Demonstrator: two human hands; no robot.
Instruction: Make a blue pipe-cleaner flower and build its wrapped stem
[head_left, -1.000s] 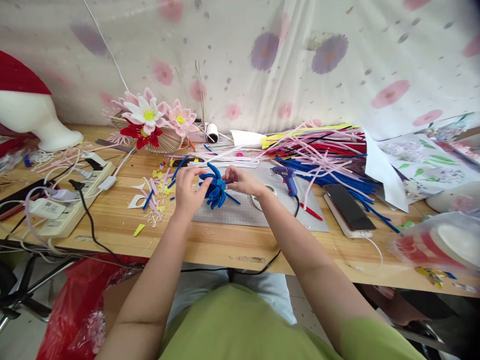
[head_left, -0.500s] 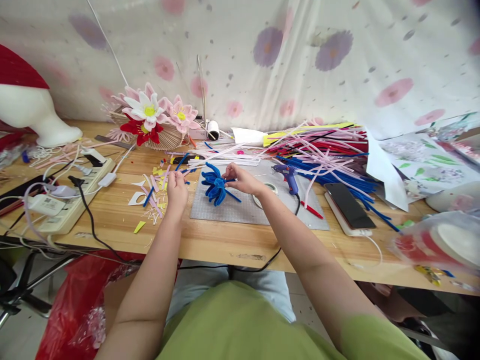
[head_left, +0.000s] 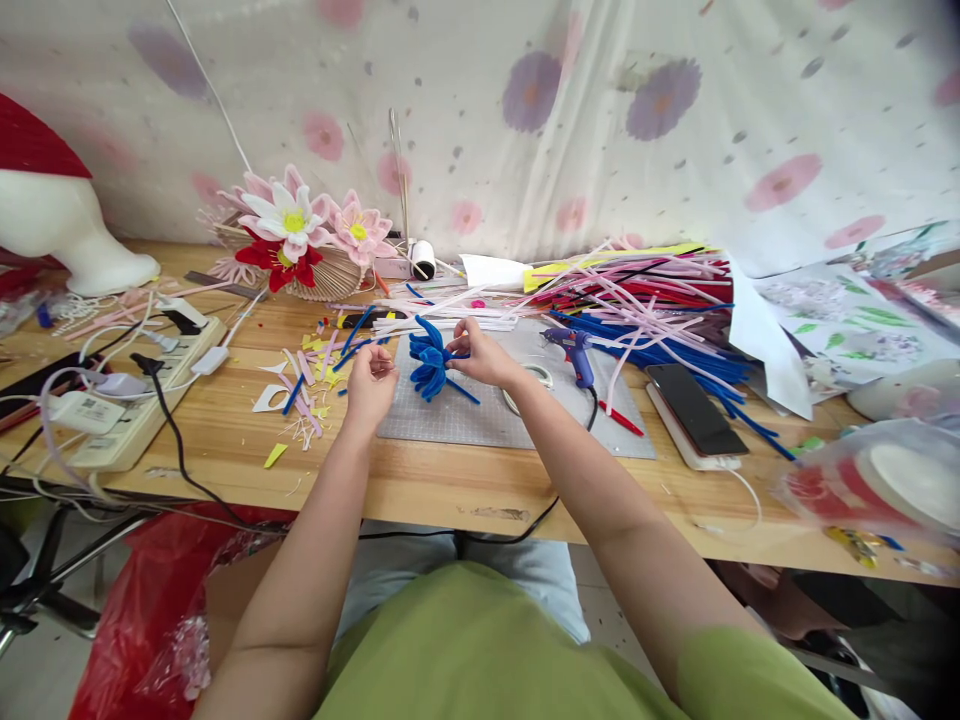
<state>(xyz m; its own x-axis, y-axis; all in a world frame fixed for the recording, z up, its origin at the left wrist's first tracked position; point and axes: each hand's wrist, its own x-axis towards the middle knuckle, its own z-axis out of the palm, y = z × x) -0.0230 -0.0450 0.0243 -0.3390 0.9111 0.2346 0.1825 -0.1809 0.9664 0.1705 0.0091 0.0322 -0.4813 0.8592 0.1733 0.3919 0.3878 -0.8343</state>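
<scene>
Head view: blue pipe-cleaner flower getting worked over the grey mat.

The right hand [head_left: 480,357] has its fingers pinched closed on the fuzzy blue pipe-cleaner flower [head_left: 431,360], held just above the grey cutting mat [head_left: 480,420], petals fanned toward the left and the stem running down-right out of the grip. The left hand [head_left: 373,377] sits just left of the flower, fingers curled in, apparently pinching a short blue pipe-cleaner piece [head_left: 358,349], though I can't tell for sure. Blue glue gun [head_left: 571,352] lies to the right; the right hand's the one on the flower.
</scene>
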